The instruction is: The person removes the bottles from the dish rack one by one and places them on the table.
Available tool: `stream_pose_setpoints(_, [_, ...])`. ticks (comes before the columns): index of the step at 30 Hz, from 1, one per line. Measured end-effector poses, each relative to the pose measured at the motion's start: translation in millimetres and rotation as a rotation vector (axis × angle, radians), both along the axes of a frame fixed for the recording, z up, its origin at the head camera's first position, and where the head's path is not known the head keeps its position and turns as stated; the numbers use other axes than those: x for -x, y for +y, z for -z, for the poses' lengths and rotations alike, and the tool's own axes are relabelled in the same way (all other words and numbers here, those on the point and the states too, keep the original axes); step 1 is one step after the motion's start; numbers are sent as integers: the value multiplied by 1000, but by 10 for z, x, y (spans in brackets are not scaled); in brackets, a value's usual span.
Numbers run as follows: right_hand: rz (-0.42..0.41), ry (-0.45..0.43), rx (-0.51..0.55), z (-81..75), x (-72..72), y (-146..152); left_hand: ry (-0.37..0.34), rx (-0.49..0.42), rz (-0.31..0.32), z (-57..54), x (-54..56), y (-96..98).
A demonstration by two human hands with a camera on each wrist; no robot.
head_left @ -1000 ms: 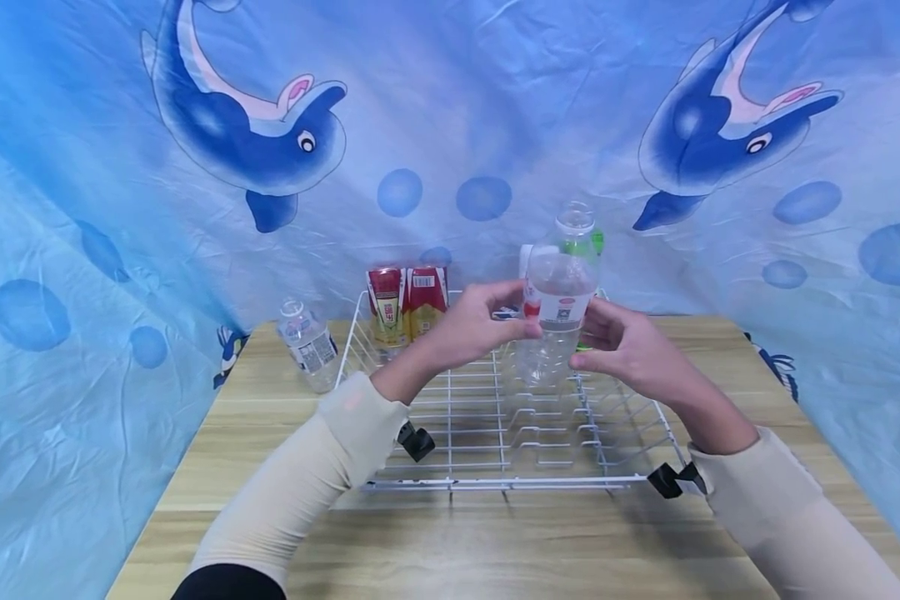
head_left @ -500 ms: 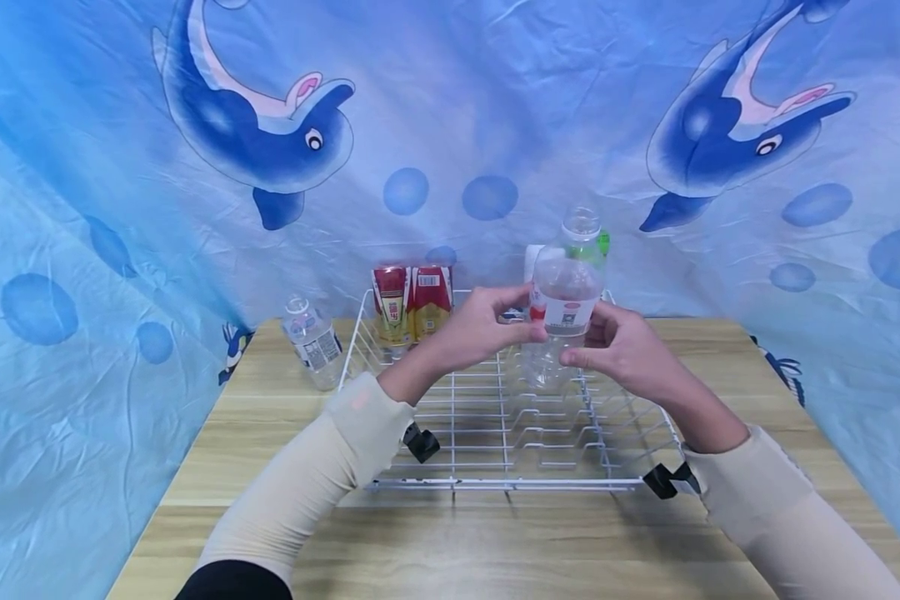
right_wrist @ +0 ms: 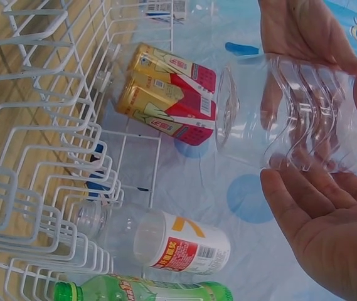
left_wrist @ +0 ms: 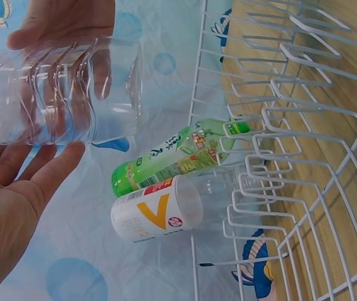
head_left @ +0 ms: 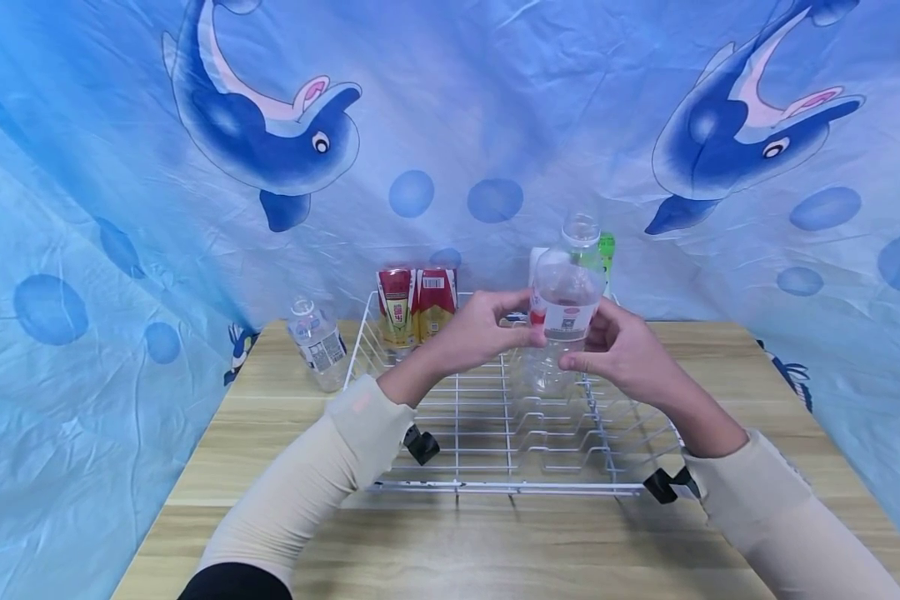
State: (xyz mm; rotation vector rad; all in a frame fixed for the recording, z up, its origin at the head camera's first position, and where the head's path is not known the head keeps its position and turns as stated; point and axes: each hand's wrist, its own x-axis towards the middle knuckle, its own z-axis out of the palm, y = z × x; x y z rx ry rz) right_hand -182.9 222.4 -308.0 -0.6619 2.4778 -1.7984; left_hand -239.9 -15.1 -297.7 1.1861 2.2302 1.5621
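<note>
A clear plastic bottle (head_left: pixel 567 319) with a white label stands upright in the air over the back part of the white wire rack (head_left: pixel 456 484); no cap shows on its neck. My left hand (head_left: pixel 487 327) holds its left side between thumb and fingers. From the right, my right hand (head_left: pixel 633 354) grips it lower down. In the left wrist view, the bottle's bare ribbed base (left_wrist: pixel 112 91) faces the rack. Behind it, a white-labelled bottle (left_wrist: pixel 150 210) and a green bottle (left_wrist: pixel 165 160) stand neck down in the rack.
Two red and gold bottles (head_left: pixel 416 304) stand neck down at the rack's back left. Another uncapped clear bottle (head_left: pixel 318 346) is on the wooden table (head_left: pixel 450 554), left of the rack. Black clips (head_left: pixel 422 446) sit at the rack's sides. A blue dolphin-print sheet (head_left: pixel 450 108) hangs behind.
The head view has shifted slightly, so the whole scene sits a little further right and lower. Both hands still hold the clear bottle in nearly the same place over the rack.
</note>
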Motion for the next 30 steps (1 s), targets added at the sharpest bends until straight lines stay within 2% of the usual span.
stream_pose_setpoints(9, [5,-6,-8,26,6,35,-42,45,-37,49,-4,-97])
stream_pose_setpoints(16, [37,-16,-56,44,9,77,-120,12,-6,89,-44,-283])
stream_pose_setpoints(19, [54,-22,-81,56,11,91,-111,18,-4,105,-66,-360])
stream_pose_setpoints(23, [75,-32,-99,67,10,112,-56,47,-15,130,-99,-457])
stream_pose_setpoints(30, [98,-31,-107,70,-6,171,30,156,-85,177,-209,-611])
